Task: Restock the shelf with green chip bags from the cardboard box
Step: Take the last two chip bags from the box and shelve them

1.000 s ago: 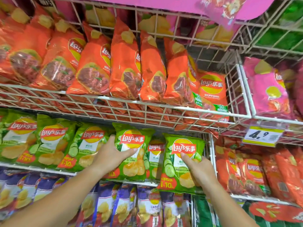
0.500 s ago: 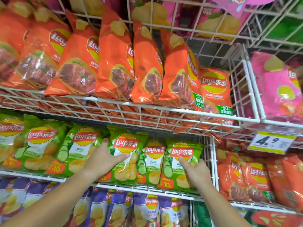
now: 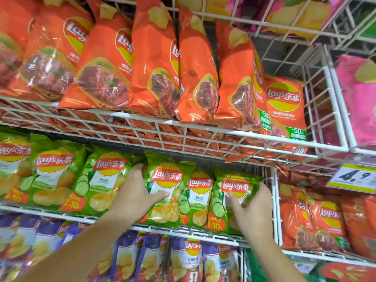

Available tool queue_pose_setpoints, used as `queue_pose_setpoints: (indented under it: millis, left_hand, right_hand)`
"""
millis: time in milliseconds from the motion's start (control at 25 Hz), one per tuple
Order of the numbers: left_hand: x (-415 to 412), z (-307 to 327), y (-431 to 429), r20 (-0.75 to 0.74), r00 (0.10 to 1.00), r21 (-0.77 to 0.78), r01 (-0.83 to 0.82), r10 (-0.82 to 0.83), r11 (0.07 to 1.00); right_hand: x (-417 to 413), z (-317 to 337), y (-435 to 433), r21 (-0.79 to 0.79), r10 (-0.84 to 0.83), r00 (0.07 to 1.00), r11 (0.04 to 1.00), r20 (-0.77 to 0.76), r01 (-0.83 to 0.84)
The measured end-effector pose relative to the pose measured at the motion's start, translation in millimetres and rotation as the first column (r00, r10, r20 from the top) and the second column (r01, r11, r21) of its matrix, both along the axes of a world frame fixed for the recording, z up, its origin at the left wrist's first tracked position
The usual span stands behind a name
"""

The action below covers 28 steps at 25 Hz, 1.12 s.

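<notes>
1. The green bag [image 3: 236, 192], which stood proud of the row a second ago, now sits back at the right end of the shelf [image 3: 183, 231].
2. The right hand [image 3: 252, 208] still grips its edge with curled fingers [image 3: 264, 190]. The left hand [image 3: 140, 192] grips the neighbouring bag [image 3: 164, 190].
3. This bag looks almost placed.

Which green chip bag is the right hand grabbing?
The last green bag at the row's right end, beside the white wire divider. The right hand grips its edge.

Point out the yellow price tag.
In the head view, the yellow price tag hangs at the far right, below the pink bags and above the lower orange bags.
</notes>
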State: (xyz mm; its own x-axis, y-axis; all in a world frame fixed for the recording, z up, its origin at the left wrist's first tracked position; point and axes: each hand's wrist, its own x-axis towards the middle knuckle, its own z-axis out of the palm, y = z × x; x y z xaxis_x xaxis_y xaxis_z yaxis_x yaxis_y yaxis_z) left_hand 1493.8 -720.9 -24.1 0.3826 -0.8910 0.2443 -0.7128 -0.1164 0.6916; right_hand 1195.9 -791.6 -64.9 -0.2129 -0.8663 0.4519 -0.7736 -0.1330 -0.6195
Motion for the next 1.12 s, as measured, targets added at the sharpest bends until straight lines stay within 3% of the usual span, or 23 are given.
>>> queue_pose_setpoints:
  millis: [80, 120, 200, 320, 560, 1000, 1120]
  left_hand:
    - [3, 3, 5, 0.328, 0.944, -0.051, 0.035, -0.016, 0.998]
    - [4, 2, 6, 0.473, 0.877, -0.04, 0.112, -0.08, 0.993]
    - [6, -6, 4, 0.62, 0.743, 0.061, 0.277, -0.254, 0.959]
    - [11, -23, -3, 0.674, 0.65, 0.14, 0.354, -0.351, 0.925]
    - [28, -41, -18, 0.69, 0.641, 0.146, 0.332, -0.336, 0.932]
    - [15, -25, -17, 0.753, 0.563, 0.219, 0.274, -0.341, 0.936]
    - [11, -21, -12, 0.764, 0.543, 0.229, 0.278, -0.349, 0.933]
  right_hand:
    - [2, -2, 8, -0.095, 0.063, 0.958, 0.991, -0.279, -0.093]
    - [3, -4, 10, -0.063, 0.122, 0.911, 0.985, -0.393, -0.159]
    - [3, -10, 7, 0.098, 0.249, 0.828, 0.968, -0.502, -0.232]
    - [-2, -18, -4, 0.252, 0.364, 0.8, 0.929, -0.477, -0.273]
    - [-17, -18, -19, 0.396, 0.417, 0.771, 0.888, -0.481, -0.234]
    - [14, 4, -9, 0.328, 0.302, 0.726, 0.938, -0.618, -0.111]
    - [27, 7, -1, 0.338, 0.309, 0.76, 0.933, -0.572, -0.125]
